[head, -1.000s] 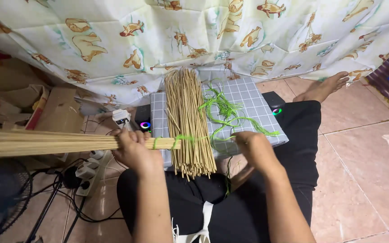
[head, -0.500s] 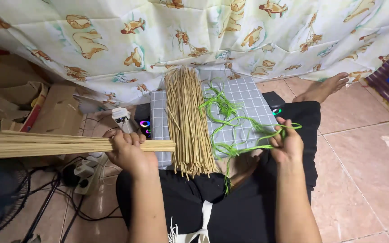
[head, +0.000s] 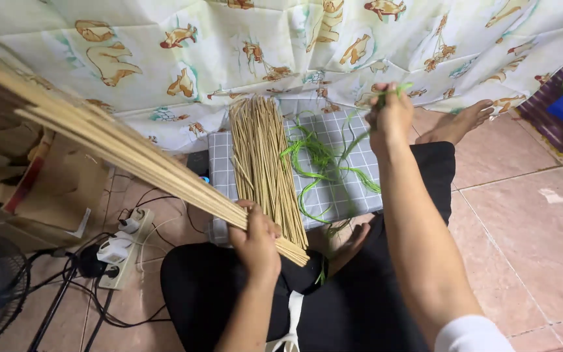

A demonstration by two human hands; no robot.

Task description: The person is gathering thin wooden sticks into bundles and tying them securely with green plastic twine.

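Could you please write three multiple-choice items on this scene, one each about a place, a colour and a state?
1. Where does the loose pile of sticks lie?
A. on the grey checked cloth
B. on the bare tiles
C. on the fan

2. What colour is the strip that the right hand holds?
A. red
B. green
C. blue

3. How is the bundle of sticks held by the left hand?
A. lying flat on the floor
B. standing upright
C. gripped near one end and slanting up to the left

Answers: 1 A, the pile rests on the checked cloth; 2 B, the strip shows bright green; 3 C, the hand closes near the lower end while the rest rises leftward.
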